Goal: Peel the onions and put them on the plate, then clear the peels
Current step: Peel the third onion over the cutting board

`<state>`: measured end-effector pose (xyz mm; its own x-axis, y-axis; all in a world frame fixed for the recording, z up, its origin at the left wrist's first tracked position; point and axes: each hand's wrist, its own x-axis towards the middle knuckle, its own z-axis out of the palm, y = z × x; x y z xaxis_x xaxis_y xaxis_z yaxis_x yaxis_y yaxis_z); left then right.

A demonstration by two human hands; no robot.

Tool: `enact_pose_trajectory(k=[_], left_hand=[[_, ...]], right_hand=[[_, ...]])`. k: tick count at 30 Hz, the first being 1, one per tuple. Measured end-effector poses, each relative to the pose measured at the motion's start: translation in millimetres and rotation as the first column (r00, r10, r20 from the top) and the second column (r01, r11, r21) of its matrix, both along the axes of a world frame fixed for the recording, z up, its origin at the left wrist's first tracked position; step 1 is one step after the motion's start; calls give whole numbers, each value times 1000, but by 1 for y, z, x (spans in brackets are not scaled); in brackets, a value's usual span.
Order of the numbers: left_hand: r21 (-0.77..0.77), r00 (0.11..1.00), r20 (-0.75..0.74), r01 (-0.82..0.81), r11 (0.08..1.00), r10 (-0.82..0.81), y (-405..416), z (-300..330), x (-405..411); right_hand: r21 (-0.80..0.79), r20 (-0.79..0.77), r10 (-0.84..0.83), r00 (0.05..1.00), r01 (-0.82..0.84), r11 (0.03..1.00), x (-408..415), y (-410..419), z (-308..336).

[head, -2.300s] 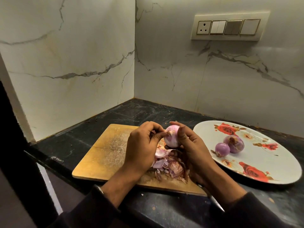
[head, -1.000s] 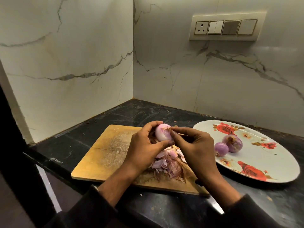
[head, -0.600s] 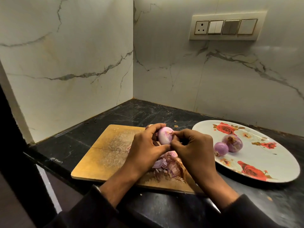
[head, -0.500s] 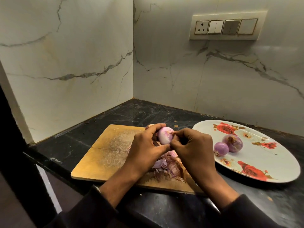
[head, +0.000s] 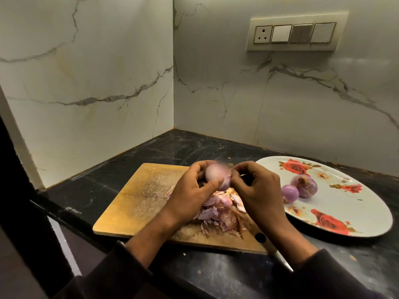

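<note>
Little has shifted since half a second ago: the left hand [head: 194, 190] still grips the blurred onion [head: 217, 176] above the peels [head: 222, 212] on the cutting board [head: 140, 199], while the right hand [head: 257, 190] seems to pinch its skin. Two peeled onions [head: 299, 188] lie on the plate [head: 356, 212].

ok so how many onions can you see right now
3. Two sit side by side on the floral plate: a smaller onion and a larger onion. A third onion is held in the left hand over the cutting board.
</note>
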<state>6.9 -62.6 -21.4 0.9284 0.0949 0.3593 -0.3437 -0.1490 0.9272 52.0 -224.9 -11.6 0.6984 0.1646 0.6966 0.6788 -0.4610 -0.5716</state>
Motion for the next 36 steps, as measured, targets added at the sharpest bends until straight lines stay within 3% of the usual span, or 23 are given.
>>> enact_pose_trajectory(k=[5, 11, 14, 20, 25, 27, 30, 34, 36], left_hand=[[3, 1000, 3, 7, 1000, -7, -1, -1, 1], [93, 1000, 19, -9, 996, 8, 0, -4, 3], [140, 1000, 29, -1, 990, -3, 0, -6, 4], [133, 999, 23, 45, 990, -49, -2, -5, 4], [115, 997, 26, 66, 991, -69, -1, -5, 4], [112, 999, 28, 42, 993, -45, 1, -6, 4], [112, 999, 45, -3, 994, -2, 0, -6, 4], [62, 996, 80, -33, 998, 27, 0, -4, 3], [49, 995, 94, -51, 998, 46, 0, -3, 3]], right_hand=[[128, -193, 165, 967, -142, 982, -3, 5, 0], [263, -243, 194, 950, -127, 956, -8, 9, -4], [263, -231, 134, 964, -70, 962, -6, 8, -6], [76, -63, -105, 992, 110, 991, -5, 14, -9], [254, -337, 47, 940, 43, 966, 6, 7, -9], [184, -366, 24, 930, 47, 982, 6, 3, -7], [96, -246, -16, 969, 40, 995, 3, 0, 0], [-233, -172, -48, 984, 7, 972, 5, 1, -5], [-302, -190, -65, 980, 5, 953, 6, 1, -8]])
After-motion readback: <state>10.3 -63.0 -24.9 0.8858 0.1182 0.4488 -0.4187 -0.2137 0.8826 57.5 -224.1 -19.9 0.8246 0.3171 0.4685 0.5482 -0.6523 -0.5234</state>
